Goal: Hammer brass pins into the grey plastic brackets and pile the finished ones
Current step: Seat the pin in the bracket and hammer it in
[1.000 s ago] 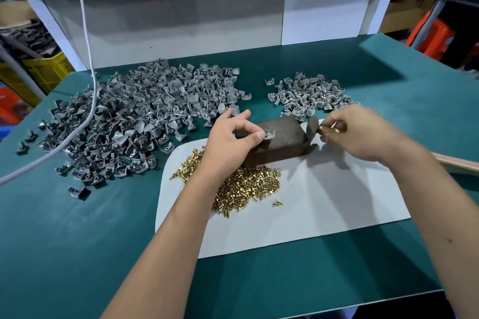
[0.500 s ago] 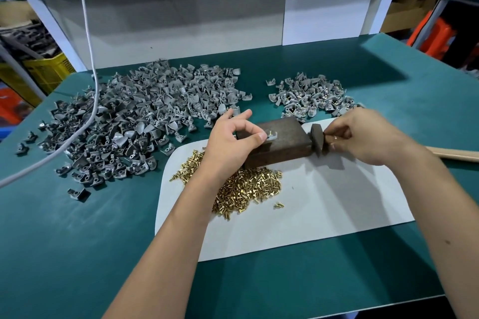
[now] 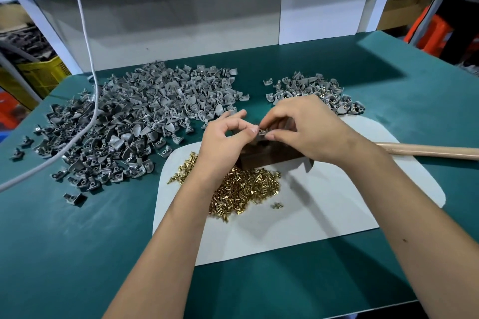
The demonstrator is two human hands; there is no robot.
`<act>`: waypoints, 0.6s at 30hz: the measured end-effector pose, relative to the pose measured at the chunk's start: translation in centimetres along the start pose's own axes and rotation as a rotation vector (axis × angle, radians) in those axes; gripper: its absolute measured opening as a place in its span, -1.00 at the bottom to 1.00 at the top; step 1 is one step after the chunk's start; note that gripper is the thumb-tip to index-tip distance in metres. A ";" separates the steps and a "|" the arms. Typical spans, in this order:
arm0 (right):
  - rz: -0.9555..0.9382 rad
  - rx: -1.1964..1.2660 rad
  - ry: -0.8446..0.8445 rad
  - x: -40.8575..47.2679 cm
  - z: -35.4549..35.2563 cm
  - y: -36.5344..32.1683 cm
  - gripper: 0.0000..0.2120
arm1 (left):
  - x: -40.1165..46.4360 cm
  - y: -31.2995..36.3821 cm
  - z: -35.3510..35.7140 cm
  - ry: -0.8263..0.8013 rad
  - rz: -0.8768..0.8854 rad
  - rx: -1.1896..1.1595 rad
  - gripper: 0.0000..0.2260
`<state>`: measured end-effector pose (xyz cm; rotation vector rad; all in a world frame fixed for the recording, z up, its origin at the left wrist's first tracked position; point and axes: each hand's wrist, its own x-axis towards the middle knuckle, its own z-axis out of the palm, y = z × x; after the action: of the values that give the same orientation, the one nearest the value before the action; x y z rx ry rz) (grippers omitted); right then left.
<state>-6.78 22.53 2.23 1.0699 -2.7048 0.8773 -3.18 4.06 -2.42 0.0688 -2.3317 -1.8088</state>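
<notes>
Both hands meet over the dark block (image 3: 261,156) on the white mat (image 3: 324,204): the left hand (image 3: 224,142) and the right hand (image 3: 305,129) each pinch a small grey bracket (image 3: 262,131) between thumb and forefinger tips, just above the block's top, the other fingers loosely curled. The hammer's wooden handle (image 3: 427,151) lies on the green worktop (image 3: 77,254) to the right, untouched. Loose brass pins (image 3: 246,186) are heaped on the mat in front of the block. A big heap of grey brackets (image 3: 129,122) spreads at far left; a smaller pile (image 3: 311,90), with brass glinting in it, sits behind the right hand
</notes>
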 end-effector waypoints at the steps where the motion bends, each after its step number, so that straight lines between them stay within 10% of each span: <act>1: -0.002 -0.010 0.010 0.2 0.0 0.3 -0.89 | 0.1 0.0 -0.2 0.042 0.005 0.022 -0.81; 12: 0.440 -0.239 0.362 3.0 -0.9 4.3 -0.92 | 1.3 -3.1 -5.9 0.537 -0.164 0.750 -0.83; 18: 0.093 -0.188 0.081 3.6 1.8 -0.6 -0.91 | 1.8 -3.4 -6.1 0.447 -0.028 0.810 -0.75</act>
<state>-8.87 19.08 2.10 0.8593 -2.7229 0.6463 -4.08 -2.93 -4.06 0.5480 -2.5249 -0.6440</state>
